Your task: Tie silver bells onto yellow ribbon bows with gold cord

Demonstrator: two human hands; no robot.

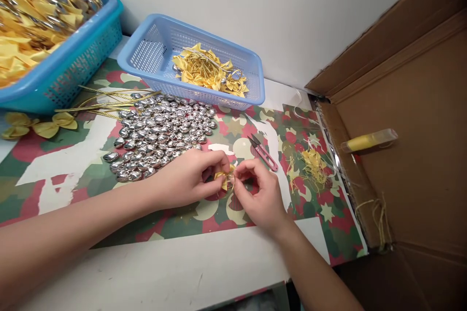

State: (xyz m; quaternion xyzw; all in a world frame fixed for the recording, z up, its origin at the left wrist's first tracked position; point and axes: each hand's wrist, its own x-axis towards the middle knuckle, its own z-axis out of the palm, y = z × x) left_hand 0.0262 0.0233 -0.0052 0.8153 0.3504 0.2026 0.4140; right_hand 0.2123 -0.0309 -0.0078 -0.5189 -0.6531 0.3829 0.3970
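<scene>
My left hand [197,175] pinches a small yellow ribbon bow [223,181] between thumb and fingers, close to the patterned paper. Right beside it, my right hand [257,192] has thumb and forefinger closed on a thin cord at the bow's right edge. Part of the bow is hidden by the fingers. Many shiny silver beads [164,126] lie in a pile behind my left hand. Pink-handled thread snips [263,153] rest just beyond my right hand, with their blades pointing away.
A blue basket [197,88] at the back holds yellow bows with gold cords. Another basket [80,53] at left is heaped with them. Gold cords [105,107] and loose bows [45,129] lie at left, thread scraps [314,165] at right. A cardboard wall [412,107] borders the right side.
</scene>
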